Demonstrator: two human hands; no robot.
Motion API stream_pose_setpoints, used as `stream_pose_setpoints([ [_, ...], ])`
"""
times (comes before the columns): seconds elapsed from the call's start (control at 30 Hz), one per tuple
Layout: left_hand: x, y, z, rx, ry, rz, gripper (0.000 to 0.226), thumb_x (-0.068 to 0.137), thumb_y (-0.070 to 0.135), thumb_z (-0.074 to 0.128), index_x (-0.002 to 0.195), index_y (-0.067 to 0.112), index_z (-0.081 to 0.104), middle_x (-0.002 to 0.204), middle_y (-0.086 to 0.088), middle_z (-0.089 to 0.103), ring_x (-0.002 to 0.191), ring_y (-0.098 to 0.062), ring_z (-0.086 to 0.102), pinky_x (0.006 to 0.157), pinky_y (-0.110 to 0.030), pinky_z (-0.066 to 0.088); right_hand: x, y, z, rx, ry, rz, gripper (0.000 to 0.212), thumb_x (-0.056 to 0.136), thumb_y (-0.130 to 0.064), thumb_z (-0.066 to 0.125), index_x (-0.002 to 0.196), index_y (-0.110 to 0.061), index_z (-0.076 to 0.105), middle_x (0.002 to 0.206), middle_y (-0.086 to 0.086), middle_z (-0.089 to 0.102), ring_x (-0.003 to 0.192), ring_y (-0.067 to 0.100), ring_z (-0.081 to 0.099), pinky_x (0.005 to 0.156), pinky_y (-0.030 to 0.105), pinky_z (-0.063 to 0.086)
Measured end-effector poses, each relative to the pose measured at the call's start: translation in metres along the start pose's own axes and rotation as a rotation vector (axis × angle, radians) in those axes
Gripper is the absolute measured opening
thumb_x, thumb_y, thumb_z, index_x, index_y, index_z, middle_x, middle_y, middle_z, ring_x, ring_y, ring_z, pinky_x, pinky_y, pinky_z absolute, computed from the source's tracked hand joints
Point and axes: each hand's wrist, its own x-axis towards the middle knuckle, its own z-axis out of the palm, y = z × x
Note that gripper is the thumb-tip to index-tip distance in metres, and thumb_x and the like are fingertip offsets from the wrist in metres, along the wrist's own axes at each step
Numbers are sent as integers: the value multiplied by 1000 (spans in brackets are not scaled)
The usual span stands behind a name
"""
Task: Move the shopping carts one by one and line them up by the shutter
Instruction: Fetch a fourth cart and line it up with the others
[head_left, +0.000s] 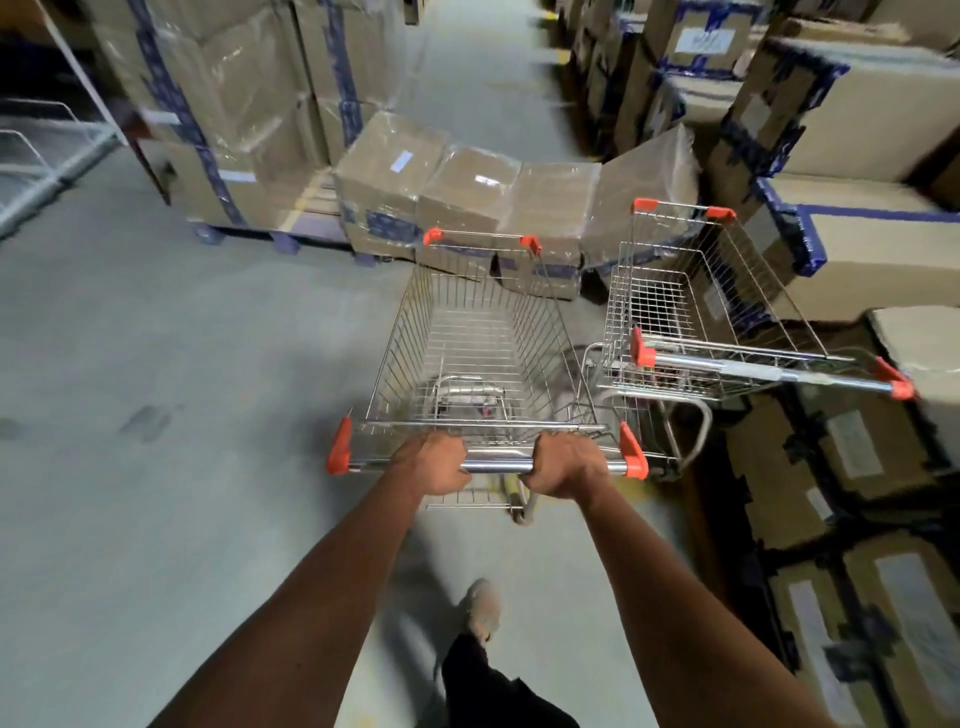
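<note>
A wire shopping cart (483, 332) with orange corner caps stands right in front of me, its basket empty. My left hand (431, 465) and my right hand (563, 465) both grip its chrome handle bar (498, 462), a short gap apart. A second, identical cart (691, 312) stands just to the right, angled away, its handle (769, 369) pointing toward the lower right. The two carts sit close side by side. No shutter is in view.
Wrapped cardboard boxes (467, 192) on a low pallet stand directly ahead of the cart. Tall box stacks (852, 130) line the right side, more stacks (223, 104) the left. Open grey concrete floor (156, 389) spreads to the left. An aisle (483, 62) runs ahead between stacks.
</note>
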Motion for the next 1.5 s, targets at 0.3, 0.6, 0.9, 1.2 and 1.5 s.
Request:
stream_pose_setpoints([
  [0.3,-85,41,40,-133,-55,-154,22,92,31,57,95,11,67,90,-7,67,84,-22,67,78,-34,58,-82,-21,20,-15,-37,-105,56,76,-62,49,101,-18,74,102,6,77,94,30,73,84,37,58],
  [0.6,-151,116,72,-152,35,-328,35,91,39,64,115,12,68,111,-9,69,103,-28,66,86,-38,52,-136,3,38,-144,-51,-370,44,94,-53,45,103,-16,67,108,7,75,97,31,71,82,37,54],
  [0.9,-189,240,107,-329,122,-571,30,86,47,61,94,20,68,81,1,62,77,-18,60,72,-34,52,-184,66,43,-222,-51,-543,27,95,-41,49,83,-19,60,100,1,74,81,24,64,75,33,51],
  [1.2,-251,345,139,-409,84,-761,34,90,47,58,104,20,72,99,-4,71,95,-24,66,79,-33,50,-246,97,67,-274,-85,-822,38,85,-49,62,101,-16,72,101,4,75,98,27,71,85,33,55],
  [1.5,-310,371,166,-480,140,-938,37,88,49,56,106,20,70,103,-6,71,100,-26,65,81,-34,50,-283,48,78,-353,-46,-900,44,80,-58,63,98,-20,73,86,-2,70,81,22,67,79,35,56],
])
